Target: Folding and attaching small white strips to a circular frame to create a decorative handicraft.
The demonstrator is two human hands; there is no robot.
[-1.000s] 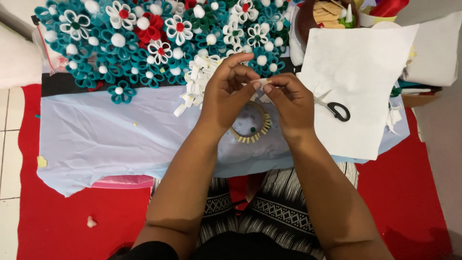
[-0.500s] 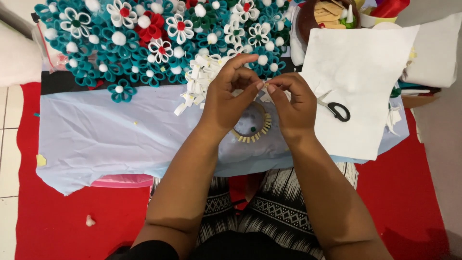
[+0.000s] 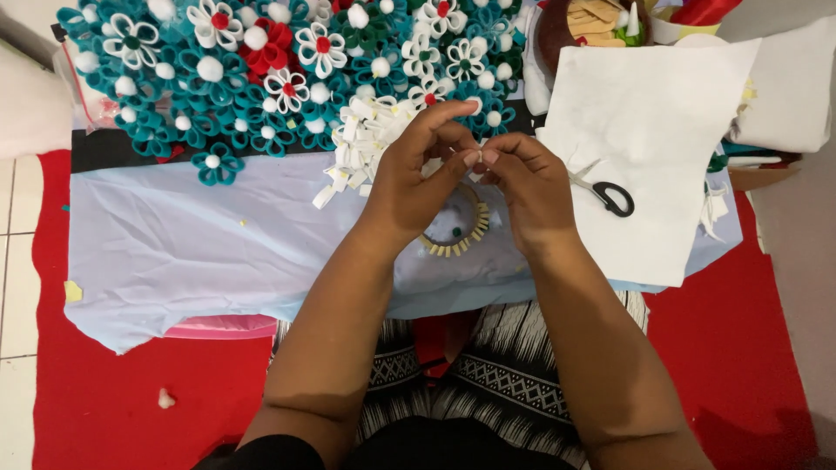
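White foam, a tiny strip (image 3: 470, 155) of it, sits pinched between the fingertips of both hands, held just above the pale blue cloth (image 3: 200, 252) that covers the bench. Compared with a second ago the hands have barely shifted: the left hand (image 3: 416, 178) has curled a little tighter and its forefinger now arches over the top, while the right hand (image 3: 527, 187) has edged in so the thumbs almost meet. To me that looks like a fold being pressed closed, not a new piece being fetched. Both grips are pressed together on the strip, fingers bent, nothing spread.

The strip itself is small and mostly hidden by the fingertips; I cannot tell its exact shape. Just behind the left hand lies a heap of white loops (image 3: 361, 139), and beneath the hands a ring of small tan pieces (image 3: 453, 246) rests on the cloth. Black-handled scissors (image 3: 605, 193) lie on a white sheet (image 3: 662, 130) beside the right hand. Teal, white and red flowers (image 3: 261, 70) crowd the far side.
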